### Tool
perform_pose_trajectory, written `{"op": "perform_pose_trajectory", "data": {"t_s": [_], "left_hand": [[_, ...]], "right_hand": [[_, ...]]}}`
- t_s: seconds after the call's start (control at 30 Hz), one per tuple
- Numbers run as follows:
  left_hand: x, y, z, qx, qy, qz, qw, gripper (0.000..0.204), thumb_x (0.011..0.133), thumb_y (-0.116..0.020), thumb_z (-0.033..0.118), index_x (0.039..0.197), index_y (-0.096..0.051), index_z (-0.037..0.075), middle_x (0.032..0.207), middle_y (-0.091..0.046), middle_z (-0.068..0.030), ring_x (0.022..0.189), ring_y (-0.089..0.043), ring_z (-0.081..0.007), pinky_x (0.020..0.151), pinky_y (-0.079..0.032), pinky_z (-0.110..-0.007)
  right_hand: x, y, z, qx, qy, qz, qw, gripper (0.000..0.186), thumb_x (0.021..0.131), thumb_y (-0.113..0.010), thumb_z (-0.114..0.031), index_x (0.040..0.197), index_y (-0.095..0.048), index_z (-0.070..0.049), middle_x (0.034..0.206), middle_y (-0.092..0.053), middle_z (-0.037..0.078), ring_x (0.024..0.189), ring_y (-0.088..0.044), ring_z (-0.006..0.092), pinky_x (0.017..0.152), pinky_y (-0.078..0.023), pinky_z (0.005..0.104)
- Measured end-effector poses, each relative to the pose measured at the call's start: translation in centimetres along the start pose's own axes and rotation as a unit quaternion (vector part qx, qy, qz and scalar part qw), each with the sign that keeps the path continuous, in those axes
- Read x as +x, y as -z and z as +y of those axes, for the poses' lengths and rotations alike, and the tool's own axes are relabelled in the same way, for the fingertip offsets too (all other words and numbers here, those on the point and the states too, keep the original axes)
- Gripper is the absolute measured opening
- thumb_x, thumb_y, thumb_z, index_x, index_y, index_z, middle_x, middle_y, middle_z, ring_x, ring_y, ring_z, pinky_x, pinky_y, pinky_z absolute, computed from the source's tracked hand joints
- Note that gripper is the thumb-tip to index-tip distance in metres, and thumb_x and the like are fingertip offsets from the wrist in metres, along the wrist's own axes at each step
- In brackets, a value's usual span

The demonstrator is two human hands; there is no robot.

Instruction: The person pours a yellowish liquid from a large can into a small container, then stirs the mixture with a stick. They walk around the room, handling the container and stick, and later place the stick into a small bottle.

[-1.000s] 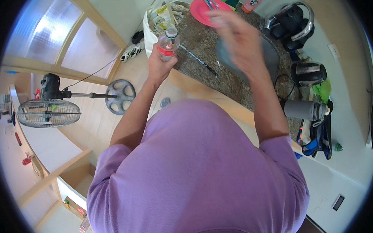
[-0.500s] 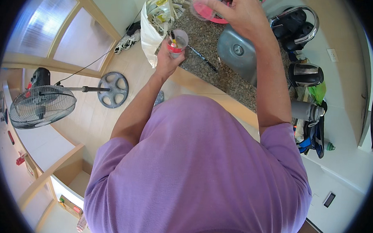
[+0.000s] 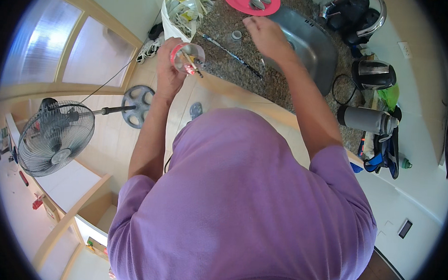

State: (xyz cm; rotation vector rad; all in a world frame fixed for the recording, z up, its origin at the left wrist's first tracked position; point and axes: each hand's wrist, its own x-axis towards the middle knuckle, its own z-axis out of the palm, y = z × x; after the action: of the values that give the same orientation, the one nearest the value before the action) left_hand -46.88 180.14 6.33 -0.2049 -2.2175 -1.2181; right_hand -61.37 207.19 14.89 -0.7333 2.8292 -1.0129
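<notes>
My left hand grips a clear plastic cup with a red band, tilted on its side over the counter's front edge. Several thin brushes or pens stick out of its mouth. Over the counter, between the pink plate and the sink, my right hand hovers with loosely bent fingers and nothing visible in them. Beside its fingertips a small clear container with a whitish ring rests on the granite. A long dark patterned stick lies in front of it.
Spoons lie on the plate. A white bag stuffed with packets and cords stands at the counter's left end. Along the right are a kettle, a grey bottle and a tap. A standing fan is on the floor at left.
My left hand has moved left with the cup and tipped it over. My right hand has come back from the plate and let go of a clear round piece; a clear container now rests nearby.
</notes>
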Motion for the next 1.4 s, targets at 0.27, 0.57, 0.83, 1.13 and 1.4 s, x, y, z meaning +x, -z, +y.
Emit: {"op": "perform_pose_trajectory", "data": {"t_s": [0.27, 0.57, 0.83, 1.13, 1.4], "left_hand": [[0.2, 1.2, 0.7, 0.023, 0.053, -0.004, 0.998, 0.063, 0.082, -0.090, 0.006, 0.137, -0.060, 0.005, 0.138, -0.065, -0.0146, 0.127, -0.064, -0.0318, 0.110, -0.050, -0.042], [0.8, 1.9, 2.3, -0.006, 0.099, -0.080, 0.992, 0.067, 0.082, -0.090, 0.006, 0.141, -0.058, 0.004, 0.136, -0.066, -0.0124, 0.123, -0.066, -0.0242, 0.107, -0.052, -0.040], [-0.5, 0.6, 3.3, -0.063, 0.141, -0.089, 0.984, 0.066, 0.083, -0.090, 0.007, 0.141, -0.058, 0.004, 0.130, -0.067, -0.0138, 0.121, -0.067, -0.0251, 0.103, -0.054, -0.040], [-1.8, 1.2, 2.9, -0.022, 0.141, -0.109, 0.984, 0.067, 0.080, -0.092, 0.008, 0.138, -0.059, 0.006, 0.128, -0.069, -0.0136, 0.119, -0.068, -0.0279, 0.100, -0.055, -0.039], [-1.6, 1.1, 3.3, -0.012, 0.178, -0.118, 0.977, 0.062, 0.083, -0.086, 0.001, 0.139, -0.061, 0.002, 0.135, -0.066, -0.0117, 0.127, -0.064, -0.0257, 0.110, -0.050, -0.040]], "right_hand": [[-3.8, 8.5, -8.3, 0.255, 0.033, 0.029, 0.966, 0.042, 0.106, -0.065, -0.045, 0.120, -0.073, -0.007, 0.107, -0.078, 0.012, 0.091, -0.073, 0.0281, 0.084, -0.054, 0.0343], [-7.0, 5.7, -10.0, 0.261, 0.212, 0.037, 0.941, 0.024, 0.106, -0.068, -0.025, 0.110, -0.077, -0.003, 0.094, -0.075, 0.006, 0.084, -0.069, 0.0190, 0.077, -0.055, 0.0329], [-5.4, -0.4, -9.3, 0.190, 0.196, 0.009, 0.962, 0.026, 0.099, -0.070, -0.030, 0.105, -0.076, -0.005, 0.100, -0.075, 0.013, 0.096, -0.072, 0.0351, 0.085, -0.056, 0.0474], [-6.1, -1.4, -7.7, 0.194, 0.201, 0.025, 0.960, 0.016, 0.095, -0.076, -0.015, 0.107, -0.076, -0.005, 0.095, -0.073, 0.013, 0.084, -0.072, 0.0317, 0.073, -0.057, 0.0416], [-5.7, -1.8, -7.4, 0.177, 0.237, 0.061, 0.953, 0.014, 0.094, -0.077, -0.010, 0.107, -0.076, -0.005, 0.094, -0.073, 0.012, 0.083, -0.072, 0.0313, 0.074, -0.057, 0.0415]]}}
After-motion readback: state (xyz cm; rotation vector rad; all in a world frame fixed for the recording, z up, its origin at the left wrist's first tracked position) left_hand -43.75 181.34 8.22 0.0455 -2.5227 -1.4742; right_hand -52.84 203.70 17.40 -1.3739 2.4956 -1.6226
